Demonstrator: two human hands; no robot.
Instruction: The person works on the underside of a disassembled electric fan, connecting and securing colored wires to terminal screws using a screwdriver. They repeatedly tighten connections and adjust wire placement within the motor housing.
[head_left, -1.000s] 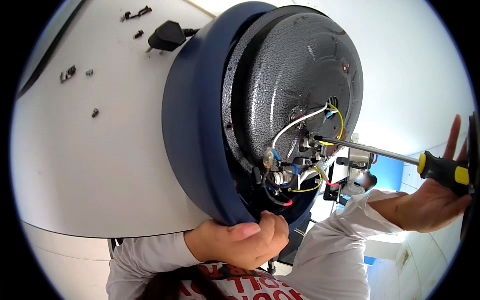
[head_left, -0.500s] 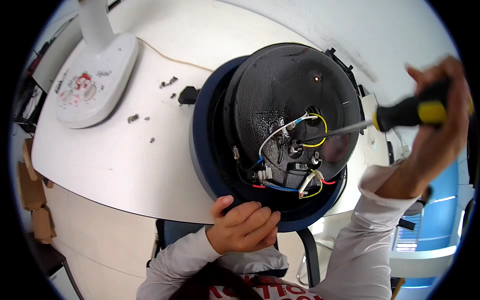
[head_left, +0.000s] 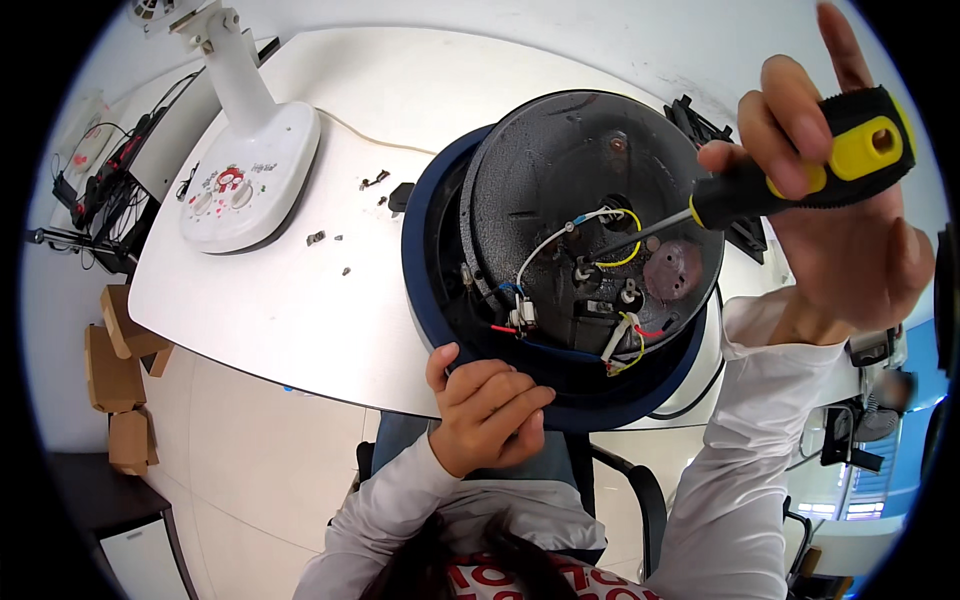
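Note:
My right hand point(head_left: 830, 225) is closed round the black-and-yellow handle of a screwdriver point(head_left: 805, 165), one finger raised off it. Its shaft slants down to the left, and the tip is at a small metal fitting in the underside of a dark round appliance body point(head_left: 560, 150). White, yellow and blue wires point(head_left: 545, 258) run over that underside, with connectors along its near edge. A dark blue round housing point(head_left: 425, 270) surrounds the body. Against the housing's near rim rests my left hand point(head_left: 490, 408), fingers bent over the rim and thumb to the left.
Several small screws and metal bits point(head_left: 317, 238) lie on the white table point(head_left: 230, 310), left of the housing. A white fan-like stand base point(head_left: 250, 190) stands farther left. Cardboard boxes point(head_left: 115, 370) are on the floor. Behind the body is a black frame-like part point(head_left: 700, 120).
My right hand has shifted its fingers on the handle, one now pointing up. The screwdriver tip stays at the same fitting. My left hand remains on the rim; the whole view has shifted.

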